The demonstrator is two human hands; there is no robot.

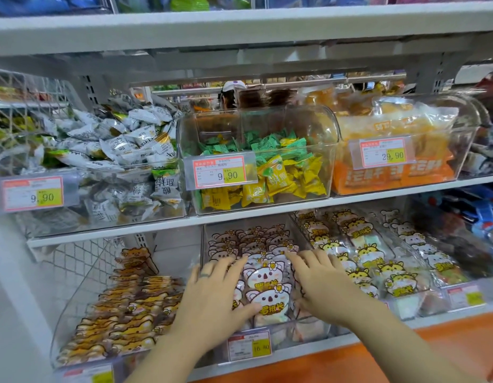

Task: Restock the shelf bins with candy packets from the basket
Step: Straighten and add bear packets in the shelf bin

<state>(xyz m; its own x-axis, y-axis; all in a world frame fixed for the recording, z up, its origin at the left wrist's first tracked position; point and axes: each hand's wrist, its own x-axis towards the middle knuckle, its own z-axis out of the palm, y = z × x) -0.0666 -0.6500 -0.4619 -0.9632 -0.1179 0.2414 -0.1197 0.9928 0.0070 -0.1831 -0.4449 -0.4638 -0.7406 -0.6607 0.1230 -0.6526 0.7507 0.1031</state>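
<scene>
Lower shelf, 6 o'clock of view.

- Bear packets (123,308): stacked on edge in the clear bin at 9 o'clock of my hands.
- My left hand (215,297): fingers wide and straight, laid against the left flank of the koala packets (267,295). The thumb touches the front packet.
- Koala packets: standing in a row in the middle bin (303,335), between my two hands.
- Price tag (249,345): on that bin's front, at 6 o'clock.
- Bin of green and yellow candies (267,167): at 12 o'clock, one shelf up.
- My right hand (322,283): fingers straight, slightly apart, flat against the row's right flank, gripping nothing.
- Hamster packets (378,272): in the neighbouring bin at 3 o'clock.
</scene>
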